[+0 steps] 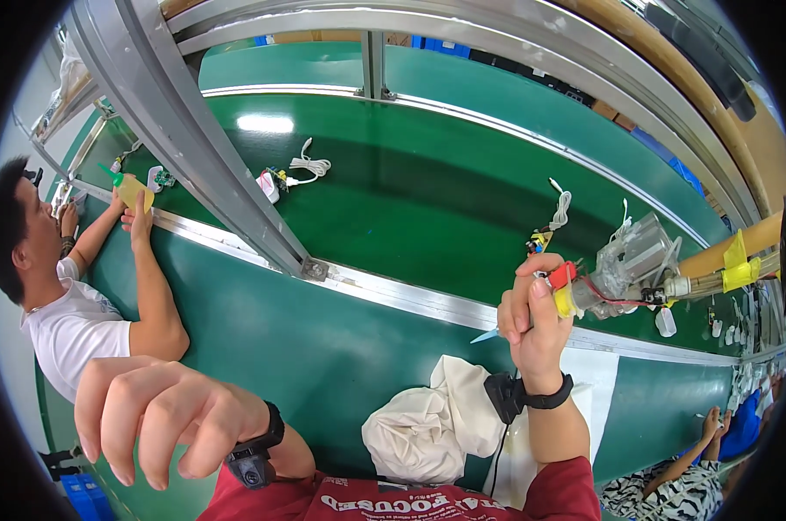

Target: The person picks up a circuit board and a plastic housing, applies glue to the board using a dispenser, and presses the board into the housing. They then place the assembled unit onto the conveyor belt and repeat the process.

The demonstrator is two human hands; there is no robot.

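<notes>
My left hand [163,417] is raised at the lower left, its fingers loosely bent and apart, with nothing in it. Higher up at the right, my right hand [536,317] is closed around a hand tool whose body is mostly hidden by the fingers. A thin blue pointed tip [486,335] sticks out at the hand's left. On its other side show a red part [562,275] and a yellow collar [565,301]. They lead to a clear, plastic-wrapped cylinder [643,250] with wires. Whether tip and cylinder form one piece is hidden.
A bundled off-white cloth [432,425] lies on the green bench before me. Beyond the metal rail, circuit boards with white cables [306,165] rest on the green belt. A metal post [184,130] slants at the left. A co-worker [80,286] there holds a yellow bottle [135,193].
</notes>
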